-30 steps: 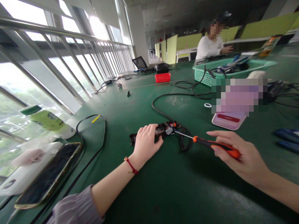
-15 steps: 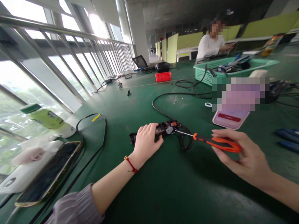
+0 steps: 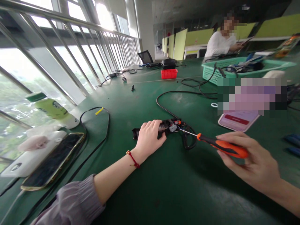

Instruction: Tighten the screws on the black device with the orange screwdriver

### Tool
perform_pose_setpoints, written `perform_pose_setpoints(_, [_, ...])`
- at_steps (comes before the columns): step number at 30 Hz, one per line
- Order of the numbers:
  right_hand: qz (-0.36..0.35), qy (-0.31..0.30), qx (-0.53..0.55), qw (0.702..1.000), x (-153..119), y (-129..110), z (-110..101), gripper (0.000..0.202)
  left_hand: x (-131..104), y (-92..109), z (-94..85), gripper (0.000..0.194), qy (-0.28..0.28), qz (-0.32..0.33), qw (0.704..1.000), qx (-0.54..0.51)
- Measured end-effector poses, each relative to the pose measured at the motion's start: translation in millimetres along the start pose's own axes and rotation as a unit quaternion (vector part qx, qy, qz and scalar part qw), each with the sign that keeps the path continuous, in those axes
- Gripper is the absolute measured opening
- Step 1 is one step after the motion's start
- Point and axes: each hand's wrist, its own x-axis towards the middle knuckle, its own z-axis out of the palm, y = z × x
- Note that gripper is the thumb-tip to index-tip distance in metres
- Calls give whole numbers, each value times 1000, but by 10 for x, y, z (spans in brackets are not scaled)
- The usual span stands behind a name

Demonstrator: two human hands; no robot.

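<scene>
My left hand [image 3: 150, 136] is closed over the dark barrel of a black cylindrical corded device [image 3: 164, 126], which lies on the green table. The device's right end is exposed, showing wires, a small grey block and an orange-red part. In my right hand [image 3: 253, 156] is an orange-and-black screwdriver [image 3: 225, 146], held by its handle between thumb and fingers. Its thin shaft points left, with the tip at the exposed wiring; whether it touches a screw is too small to tell. A loop of black cable [image 3: 188, 145] lies just below the tip.
A phone [image 3: 239, 120] lies beyond my right hand, near a green basket [image 3: 211, 75] of tools. Farther off is a red tray [image 3: 169, 74]. At left are a bottle [image 3: 53, 109], another phone [image 3: 53, 162] and a black cable [image 3: 106, 131]. A person [image 3: 220, 43] sits across the table.
The view has shifted slightly, so most things appear a little farther right. The screwdriver handle sits slightly lower relative to the device. Both hands keep their hold.
</scene>
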Motion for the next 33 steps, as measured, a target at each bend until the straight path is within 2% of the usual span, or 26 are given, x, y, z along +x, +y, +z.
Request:
perform_pose_setpoints(4, [52, -78, -13, 996, 5, -3, -6, 18, 4, 2, -6, 27, -2, 1, 1000, -5])
perform_pose_setpoints(7, [80, -34, -10, 996, -4, -5, 12, 28, 5, 4, -5, 27, -2, 2, 1000, -9])
perform_pose_setpoints(10, [49, 52, -28, 997, -12, -7, 27, 38, 5, 6, -4, 27, -3, 1, 1000, -8])
perform_pose_setpoints(11, [45, 63, -28, 997, -12, -8, 27, 40, 5, 6, -4, 26, -3, 0, 1000, -7])
perform_pose_setpoints(13, [60, 40, -21, 997, -11, -7, 18, 37, 5, 6, -5, 26, -4, 0, 1000, -6])
perform_pose_setpoints(16, [98, -48, -4, 994, -8, 4, 5, 21, 6, 6, -5, 26, -4, 1, 1000, -4])
perform_pose_setpoints(17, [105, -48, -2, 993, -9, 10, 7, 20, 6, 6, -6, 26, -3, 1, 1000, -3])
perform_pose_setpoints(21, [98, 62, -42, 992, -16, 30, 33, 32, 5, 8, -7, 26, -1, -1, 1000, -2])
perform_pose_setpoints(23, [102, 80, -47, 990, -15, 30, 33, 32, 5, 9, -9, 26, 0, -1, 1000, -4])
perform_pose_setpoints(28, [111, -40, -27, 993, 14, 6, -17, 15, 5, 9, -13, 26, -3, 0, 1000, -6])
perform_pose_setpoints(33, [62, 13, -25, 998, 33, -9, -12, 23, 3, 10, -15, 26, -5, 0, 1000, -4])
